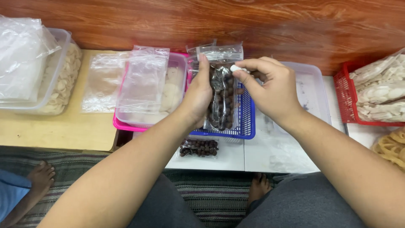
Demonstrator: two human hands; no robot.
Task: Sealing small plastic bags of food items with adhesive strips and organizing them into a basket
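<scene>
Stretching behind everything was a reddish-brown wooden wall panel (261,25), and beneath the hands lay low pale tabletops (55,131). Far left of the grip stood a clear plastic tub of pale round crackers (63,80), topped with crumpled clear bags (21,55). Far right of the grip sat a red plastic basket (342,97) filled with bagged white crackers. Just left of the grip was a pink-rimmed clear tray (126,124) with empty flat clear plastic bags (141,80) draped over it; directly behind the grip were a blue mesh plastic basket (247,120) and a clear lidded container (314,84). The left hand (197,99) was closed around the left edge of a small clear plastic bag of dark brown round balls (222,101), thumb pressed near its top, holding it upright above the blue basket. The right hand (270,86) pinched a small white piece (237,68) between thumb and forefinger at the bag's upper right edge; what that piece was could not be told. Below the grip, on the white surface, lay a second small filled bag of dark balls (199,147).
</scene>
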